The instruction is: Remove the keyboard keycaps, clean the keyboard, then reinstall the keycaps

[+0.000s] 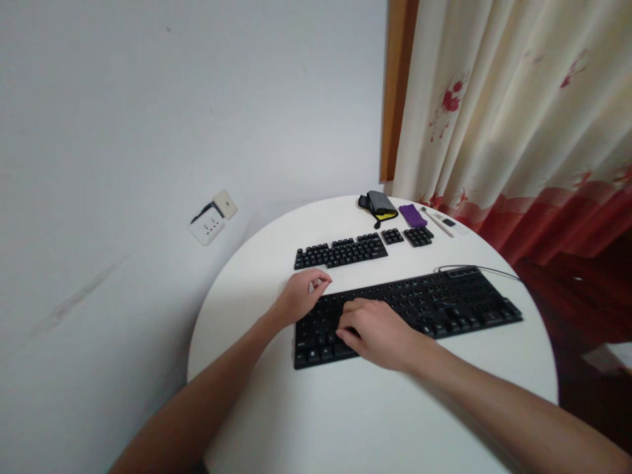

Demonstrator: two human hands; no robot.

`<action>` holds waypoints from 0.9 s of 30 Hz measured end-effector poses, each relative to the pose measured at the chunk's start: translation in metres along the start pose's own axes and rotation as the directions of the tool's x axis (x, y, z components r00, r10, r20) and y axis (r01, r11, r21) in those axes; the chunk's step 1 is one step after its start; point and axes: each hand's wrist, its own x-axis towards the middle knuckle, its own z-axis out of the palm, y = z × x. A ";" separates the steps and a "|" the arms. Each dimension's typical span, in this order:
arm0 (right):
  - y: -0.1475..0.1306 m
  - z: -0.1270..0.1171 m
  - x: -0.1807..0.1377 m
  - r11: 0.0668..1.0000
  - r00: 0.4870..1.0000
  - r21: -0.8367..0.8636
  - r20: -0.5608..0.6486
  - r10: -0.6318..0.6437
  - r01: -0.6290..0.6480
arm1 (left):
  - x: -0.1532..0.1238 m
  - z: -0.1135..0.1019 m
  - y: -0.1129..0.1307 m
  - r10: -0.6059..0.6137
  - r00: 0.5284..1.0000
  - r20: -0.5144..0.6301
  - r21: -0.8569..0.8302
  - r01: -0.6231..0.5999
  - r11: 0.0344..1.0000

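Observation:
A black keyboard lies across a round white table. My right hand rests on the keyboard's left part, fingers curled down onto the keys. My left hand sits at the keyboard's upper left corner, fingers curled with the tips pinched together; what they hold, if anything, is too small to make out. Behind the keyboard lie sets of loose black keycaps laid out in rows: a large set and two small blocks.
At the table's far edge lie a grey and yellow pouch, a purple cloth and a slim white tool. A cable runs off the keyboard's right end. A wall socket is at left, a flowered curtain at right.

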 end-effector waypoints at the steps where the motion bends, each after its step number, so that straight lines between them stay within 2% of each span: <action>1: 0.000 0.000 0.001 1.000 1.000 0.016 -0.022 0.020 -0.020 | 0.003 0.000 -0.005 0.005 0.998 -0.056 0.018 -0.004 1.000; 3: -0.001 0.000 0.002 0.998 0.997 0.045 -0.060 0.049 -0.046 | 0.010 0.000 -0.013 0.039 0.991 -0.128 0.047 -0.033 0.998; 5: 0.001 -0.001 0.003 0.995 0.993 0.080 -0.094 0.074 -0.067 | 0.018 0.001 -0.018 0.090 0.985 -0.144 0.074 -0.080 0.994; 9: 0.008 -0.004 0.004 0.981 0.979 0.164 -0.155 0.133 -0.107 | 0.034 0.005 -0.019 0.172 0.982 -0.073 0.148 -0.159 0.976; 12: 0.013 -0.006 0.005 0.971 0.968 0.200 -0.188 0.168 -0.130 | 0.044 0.011 -0.018 0.164 0.986 -0.019 0.225 -0.156 0.962; 18: 0.015 -0.010 0.004 0.969 0.964 0.212 -0.202 0.171 -0.127 | 0.049 0.016 -0.025 0.129 0.991 -0.046 0.314 -0.108 0.943; 27: 0.017 -0.010 0.004 0.968 0.961 0.219 -0.216 0.171 -0.123 | 0.046 0.019 -0.030 0.185 0.983 -0.004 0.380 -0.170 0.909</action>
